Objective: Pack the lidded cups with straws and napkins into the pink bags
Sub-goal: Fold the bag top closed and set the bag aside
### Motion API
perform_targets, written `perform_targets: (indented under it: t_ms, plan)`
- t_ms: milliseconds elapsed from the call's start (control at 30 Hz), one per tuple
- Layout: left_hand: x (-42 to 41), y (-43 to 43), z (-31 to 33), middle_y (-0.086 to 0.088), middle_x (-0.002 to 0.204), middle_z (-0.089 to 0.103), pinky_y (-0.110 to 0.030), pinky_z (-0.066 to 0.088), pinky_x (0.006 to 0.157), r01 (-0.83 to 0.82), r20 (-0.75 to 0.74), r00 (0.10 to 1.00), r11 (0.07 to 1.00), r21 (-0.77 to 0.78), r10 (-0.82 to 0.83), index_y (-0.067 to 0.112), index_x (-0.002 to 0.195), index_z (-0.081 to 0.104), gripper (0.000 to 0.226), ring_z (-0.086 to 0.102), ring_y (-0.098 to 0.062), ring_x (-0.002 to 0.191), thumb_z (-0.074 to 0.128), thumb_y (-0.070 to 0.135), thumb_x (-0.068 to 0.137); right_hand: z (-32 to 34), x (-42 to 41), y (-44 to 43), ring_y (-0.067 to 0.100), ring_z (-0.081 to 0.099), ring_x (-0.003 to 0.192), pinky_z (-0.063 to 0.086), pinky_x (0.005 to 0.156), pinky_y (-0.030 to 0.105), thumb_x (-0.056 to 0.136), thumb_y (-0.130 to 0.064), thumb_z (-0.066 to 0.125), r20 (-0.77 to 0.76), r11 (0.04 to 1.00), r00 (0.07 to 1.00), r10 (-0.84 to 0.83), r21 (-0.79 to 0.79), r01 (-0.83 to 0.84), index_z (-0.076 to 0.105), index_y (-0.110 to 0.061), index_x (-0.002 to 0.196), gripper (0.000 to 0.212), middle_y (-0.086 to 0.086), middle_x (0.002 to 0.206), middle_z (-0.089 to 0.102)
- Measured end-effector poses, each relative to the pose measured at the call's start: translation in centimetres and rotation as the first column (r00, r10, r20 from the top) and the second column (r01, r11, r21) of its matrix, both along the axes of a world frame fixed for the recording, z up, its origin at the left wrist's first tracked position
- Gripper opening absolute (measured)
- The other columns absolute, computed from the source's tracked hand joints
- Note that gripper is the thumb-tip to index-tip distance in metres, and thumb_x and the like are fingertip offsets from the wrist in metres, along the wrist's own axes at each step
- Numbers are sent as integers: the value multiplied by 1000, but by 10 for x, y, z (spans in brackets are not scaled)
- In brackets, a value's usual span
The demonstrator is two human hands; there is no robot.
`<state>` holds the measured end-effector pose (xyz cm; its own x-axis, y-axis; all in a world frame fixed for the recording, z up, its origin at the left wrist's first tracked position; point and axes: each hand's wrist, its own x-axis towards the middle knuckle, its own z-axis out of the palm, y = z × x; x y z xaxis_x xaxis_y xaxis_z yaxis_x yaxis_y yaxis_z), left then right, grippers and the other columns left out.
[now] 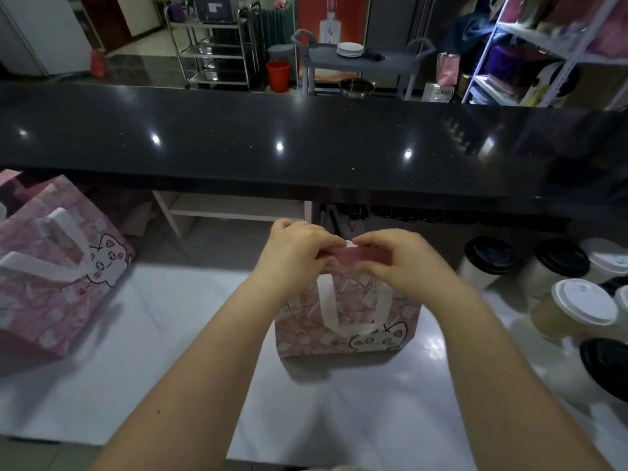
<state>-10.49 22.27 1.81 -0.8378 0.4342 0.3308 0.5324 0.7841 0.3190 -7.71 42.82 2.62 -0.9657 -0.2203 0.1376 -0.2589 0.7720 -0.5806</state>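
A pink bag point(346, 321) with a white cat print and white handles stands on the white table point(170, 351) in front of me. My left hand point(299, 248) and my right hand point(401, 258) pinch its top edge together from either side. Its inside is hidden. A second pink bag point(51, 277) of the same print stands at the left, handles up. Several lidded cups point(574, 311) with black or white lids cluster at the right edge. No straws or napkins are visible.
A long black counter point(306, 141) runs across just behind the table. Beyond it are a grey cart with plates point(350, 49), a metal rack point(214, 45), a red bucket point(278, 74) and shelving point(543, 45) at the right.
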Motion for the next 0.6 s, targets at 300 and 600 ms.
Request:
perform_targets:
  t_ms: [300,600]
  plan:
    - [14,22,-23,9,90,71,-35,23,89,-163,-163,975,985,-47,153,28,94,71,13,61,-17,91,61,22,90,-29,4,-30,26,57,75,34,71,36,80,-5,70,-389,980,919,-62,153,131,70,-12,77,8,1,72,66]
    - [14,-25,-34,7,89,69,-37,27,90,-294,-132,947,956,14,293,23,93,70,12,60,-19,88,60,17,94,-33,4,-8,23,56,71,31,69,32,80,-7,73,-394,973,918,-28,200,116,70,-12,75,8,-2,70,66]
